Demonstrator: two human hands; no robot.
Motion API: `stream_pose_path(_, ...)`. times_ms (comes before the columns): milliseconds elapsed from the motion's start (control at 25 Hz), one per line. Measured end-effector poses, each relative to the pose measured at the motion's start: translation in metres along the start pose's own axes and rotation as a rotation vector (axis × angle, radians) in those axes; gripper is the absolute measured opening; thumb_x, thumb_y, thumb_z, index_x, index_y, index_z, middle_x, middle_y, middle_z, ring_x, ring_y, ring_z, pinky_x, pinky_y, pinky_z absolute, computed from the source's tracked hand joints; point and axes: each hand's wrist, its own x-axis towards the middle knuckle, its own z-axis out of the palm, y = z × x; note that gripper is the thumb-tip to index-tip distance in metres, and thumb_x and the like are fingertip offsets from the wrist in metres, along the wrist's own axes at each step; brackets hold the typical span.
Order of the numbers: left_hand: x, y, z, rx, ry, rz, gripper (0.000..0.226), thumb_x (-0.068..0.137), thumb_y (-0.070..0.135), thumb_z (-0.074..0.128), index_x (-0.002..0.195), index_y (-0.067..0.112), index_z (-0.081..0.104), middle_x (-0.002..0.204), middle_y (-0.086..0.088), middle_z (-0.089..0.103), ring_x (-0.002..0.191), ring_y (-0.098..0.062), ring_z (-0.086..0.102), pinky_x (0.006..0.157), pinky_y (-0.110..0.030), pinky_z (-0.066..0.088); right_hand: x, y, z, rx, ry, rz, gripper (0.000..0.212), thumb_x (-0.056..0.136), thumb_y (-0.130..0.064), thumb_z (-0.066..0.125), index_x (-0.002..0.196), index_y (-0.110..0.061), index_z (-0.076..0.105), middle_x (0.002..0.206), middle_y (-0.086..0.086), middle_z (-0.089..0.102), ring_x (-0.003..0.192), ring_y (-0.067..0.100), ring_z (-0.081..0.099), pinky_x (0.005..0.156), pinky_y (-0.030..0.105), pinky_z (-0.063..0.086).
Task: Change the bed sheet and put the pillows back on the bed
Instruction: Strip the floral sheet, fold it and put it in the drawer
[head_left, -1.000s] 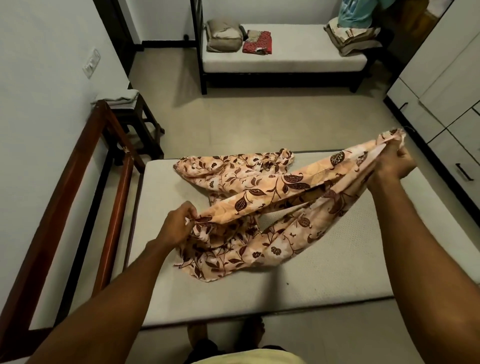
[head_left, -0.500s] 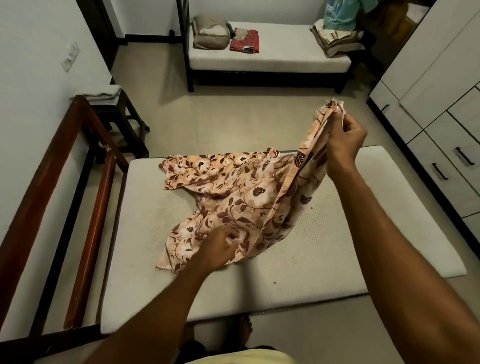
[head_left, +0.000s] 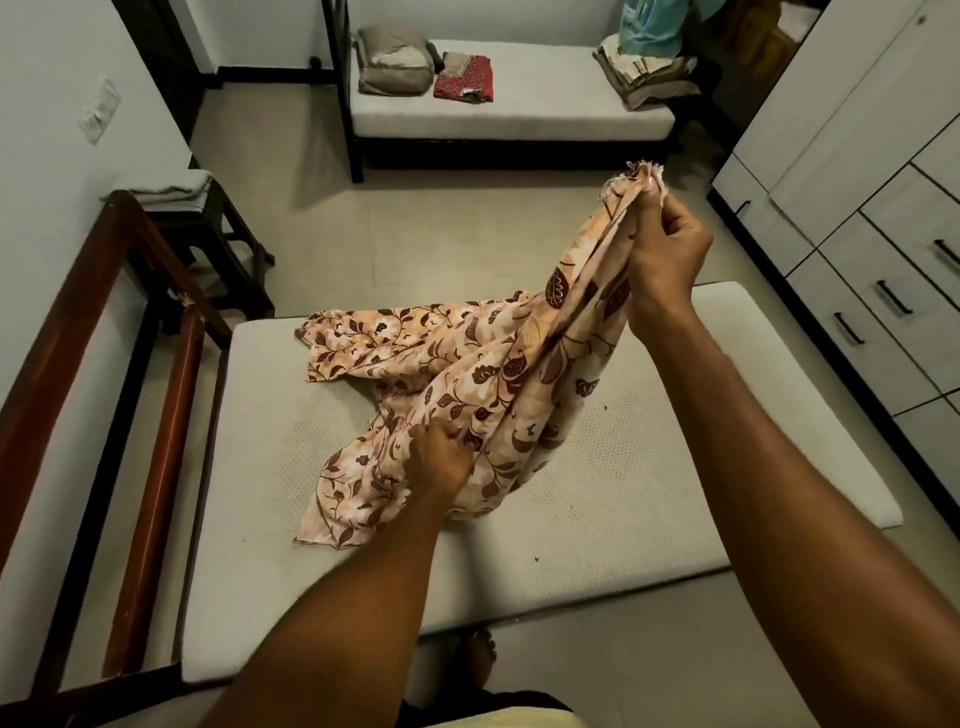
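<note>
A peach bed sheet (head_left: 447, 384) with a brown leaf print lies bunched on the bare white mattress (head_left: 597, 514) in front of me. My right hand (head_left: 662, 249) pinches a frayed corner of the sheet and holds it up above the mattress's far edge. My left hand (head_left: 436, 460) grips a fold of the sheet low down, near the mattress surface. Between the two hands the cloth hangs in loose folds. A tan pillow (head_left: 395, 60) lies on the far bed.
A wooden bed frame (head_left: 150, 395) runs along the left by the wall. A stool (head_left: 208, 228) with folded cloth stands beyond it. The far bed (head_left: 545, 114) holds a red cloth and stacked linens. White drawers (head_left: 893, 291) line the right side. My bare feet show below the mattress edge.
My right hand swung in from the far right and lifted the sheet corner higher. My left hand moved right and down onto the bunched cloth. The stretched sheet has gone slack.
</note>
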Motion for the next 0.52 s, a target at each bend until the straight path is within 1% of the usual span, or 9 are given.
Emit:
stream_pose_path(40,0.005,-0.011,-0.002,-0.096,-0.050,0.016,0.049,0.085,0.030,0.082,0.127,0.021,0.057,0.130,-0.002,0.055,0.119,-0.021,0.056,0.099,-0.035,0.045,0.000,-0.004,-0.001,0.017,-0.003,0.006,0.028,0.104,-0.037,0.061,0.092,-0.018,0.078,0.093,0.012,0.078,0.085,0.020,0.074,0.078,0.040,0.063)
stream_pose_path(80,0.006,-0.019,-0.003,-0.177,-0.142,0.049,0.055,0.084,0.025,0.083,0.132,0.018,0.056,0.128,0.000,0.056,0.117,-0.020,0.057,0.098,-0.032,0.045,-0.001,-0.007,-0.002,0.026,-0.004,0.011,0.026,0.104,-0.035,0.061,0.094,-0.018,0.078,0.092,0.008,0.079,0.087,0.019,0.076,0.077,0.037,0.064)
stream_pose_path(160,0.005,-0.030,-0.002,-0.170,-0.320,0.119,0.060,0.085,0.025,0.083,0.138,0.017,0.056,0.119,0.004,0.061,0.110,-0.017,0.060,0.098,-0.033,0.048,-0.001,-0.011,-0.003,0.025,-0.008,0.016,0.025,0.105,-0.034,0.060,0.096,-0.018,0.078,0.090,0.002,0.079,0.087,0.017,0.076,0.077,0.032,0.063)
stream_pose_path(200,0.004,-0.036,0.001,-0.147,-0.317,0.143,0.054,0.086,0.028,0.082,0.135,0.018,0.061,0.114,0.006,0.066,0.106,-0.018,0.064,0.097,-0.037,0.053,-0.001,-0.012,-0.003,0.018,-0.010,0.018,0.025,0.105,-0.034,0.060,0.097,-0.018,0.078,0.089,0.001,0.079,0.086,0.017,0.075,0.078,0.031,0.063)
stream_pose_path(280,0.005,-0.044,0.001,-0.186,-0.167,0.152,0.030,0.090,0.030,0.079,0.116,0.017,0.072,0.098,0.005,0.073,0.091,-0.018,0.069,0.085,-0.040,0.060,0.002,-0.011,-0.006,0.009,-0.017,0.024,0.026,0.105,-0.034,0.060,0.097,-0.017,0.078,0.090,0.002,0.079,0.088,0.019,0.076,0.080,0.035,0.064)
stream_pose_path(320,0.004,-0.047,-0.003,-0.205,-0.045,0.143,0.018,0.091,0.028,0.078,0.105,0.017,0.075,0.092,0.004,0.072,0.085,-0.017,0.069,0.078,-0.039,0.061,0.004,-0.011,-0.008,0.006,-0.021,0.026,0.027,0.105,-0.033,0.059,0.097,-0.016,0.078,0.091,0.003,0.079,0.091,0.022,0.076,0.082,0.037,0.064)
stream_pose_path(360,0.005,-0.049,-0.010,-0.218,0.087,0.147,0.010,0.091,0.024,0.078,0.097,0.017,0.073,0.090,0.003,0.070,0.082,-0.017,0.067,0.074,-0.038,0.060,0.007,-0.009,-0.011,-0.001,-0.017,0.029,0.027,0.105,-0.033,0.059,0.097,-0.016,0.078,0.093,0.004,0.079,0.093,0.024,0.076,0.083,0.039,0.064)
stream_pose_path(440,0.007,-0.055,-0.028,-0.216,0.296,0.178,0.012,0.089,0.014,0.078,0.092,0.015,0.066,0.096,-0.001,0.064,0.083,-0.018,0.063,0.072,-0.034,0.058,0.012,-0.007,-0.017,0.003,0.000,0.040,0.029,0.105,-0.034,0.060,0.099,-0.013,0.078,0.095,0.007,0.079,0.096,0.027,0.076,0.085,0.043,0.064)
stream_pose_path(520,0.011,-0.056,-0.042,-0.192,0.374,0.219,0.021,0.088,0.007,0.077,0.091,0.014,0.058,0.096,-0.005,0.061,0.082,-0.019,0.060,0.067,-0.028,0.052,0.016,-0.006,-0.019,0.026,0.011,0.060,0.030,0.104,-0.035,0.060,0.102,-0.010,0.078,0.097,0.009,0.079,0.097,0.028,0.075,0.086,0.045,0.064)
